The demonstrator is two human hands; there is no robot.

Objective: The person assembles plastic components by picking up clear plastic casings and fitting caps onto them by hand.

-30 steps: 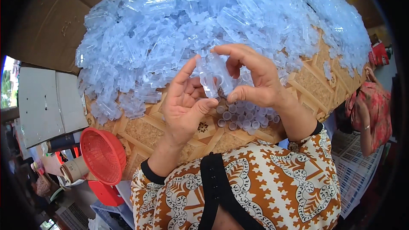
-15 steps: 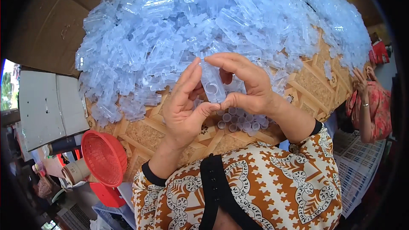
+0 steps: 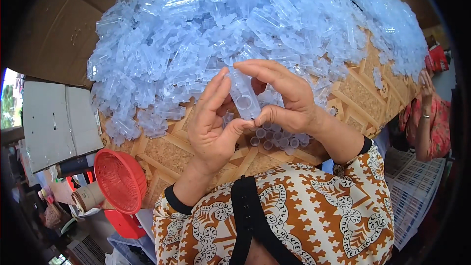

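Note:
Between my hands is a clear plastic piece (image 3: 241, 87), long and boxy, tilted, with a round ring shape showing near its lower end. My left hand (image 3: 210, 128) grips it from the left, thumb at the lower end and fingers along the upper side. On the other side my right hand (image 3: 290, 99) pinches it, thumb meeting the left thumb and forefinger at the top. Several small clear round caps (image 3: 278, 137) lie on the table just below my right hand. A large heap of clear plastic pieces (image 3: 216, 34) rises beyond both hands.
The table (image 3: 167, 152) has a wood-patterned top. At left stand a red plastic basket (image 3: 120, 181), a white cardboard flap (image 3: 59, 122) and a brown cardboard sheet (image 3: 49, 29). Another person (image 3: 431, 127) in a red patterned top is at the far right.
The plastic piece has shifted slightly within my fingers, while both hands stay nearly in place. At the right, the other person's raised hand has moved.

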